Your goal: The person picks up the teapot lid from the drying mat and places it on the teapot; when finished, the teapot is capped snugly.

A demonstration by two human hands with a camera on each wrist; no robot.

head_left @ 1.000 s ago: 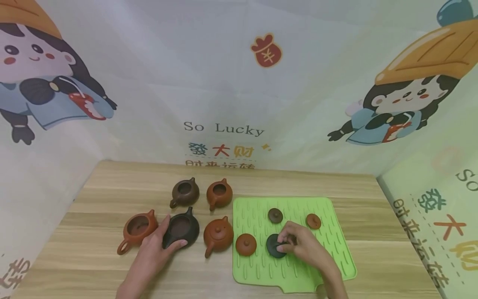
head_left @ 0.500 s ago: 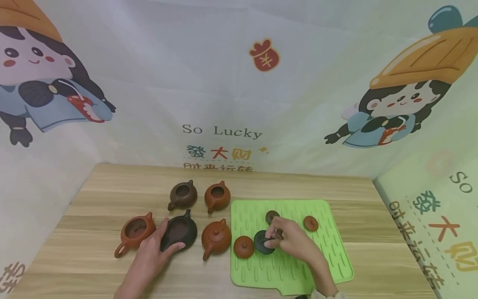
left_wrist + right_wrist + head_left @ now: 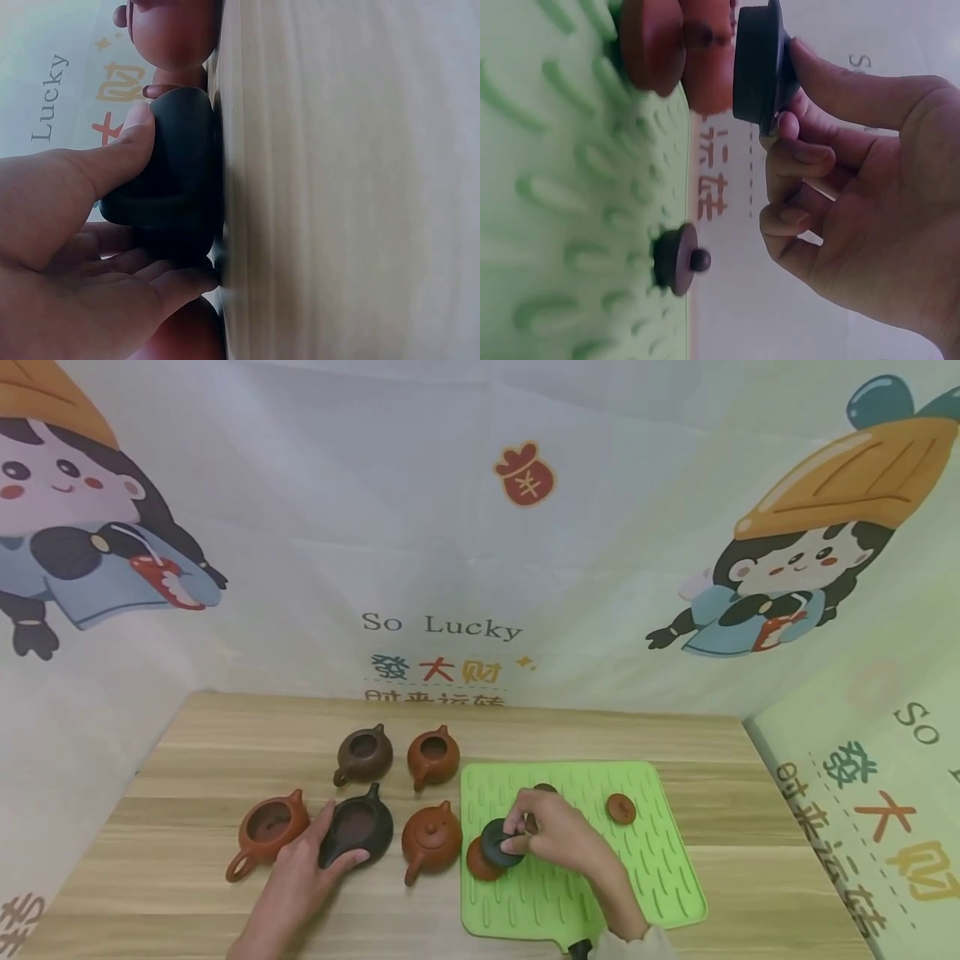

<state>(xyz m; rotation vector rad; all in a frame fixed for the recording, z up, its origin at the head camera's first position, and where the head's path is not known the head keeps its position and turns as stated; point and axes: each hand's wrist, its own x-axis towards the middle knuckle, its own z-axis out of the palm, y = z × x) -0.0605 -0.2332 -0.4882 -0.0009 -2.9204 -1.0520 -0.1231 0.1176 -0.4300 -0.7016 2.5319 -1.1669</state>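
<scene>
My left hand (image 3: pixel 303 862) grips the black lidless teapot (image 3: pixel 362 827), thumb on one side and fingers on the other; in the left wrist view the black teapot (image 3: pixel 176 169) sits on the wooden table. My right hand (image 3: pixel 558 828) pinches the black teapot lid (image 3: pixel 498 845) by its knob. The right wrist view shows this black lid (image 3: pixel 756 67) raised off the green mat (image 3: pixel 525 247). In the head view it overlaps an orange-brown lid (image 3: pixel 482 865) lying on the mat. Right of the black pot stands an orange-brown teapot (image 3: pixel 432 839) with its lid on.
An open reddish teapot (image 3: pixel 262 839) stands left of the left hand. Behind are a dark brown open teapot (image 3: pixel 375 762) and an orange-brown open one (image 3: pixel 444 766). A small reddish lid (image 3: pixel 621 809) and a dark brown lid (image 3: pixel 681 259) lie on the mat.
My right hand has lifted the black lid and carried it left across the mat, over the orange-brown lid. My left hand keeps its grip on the black teapot.
</scene>
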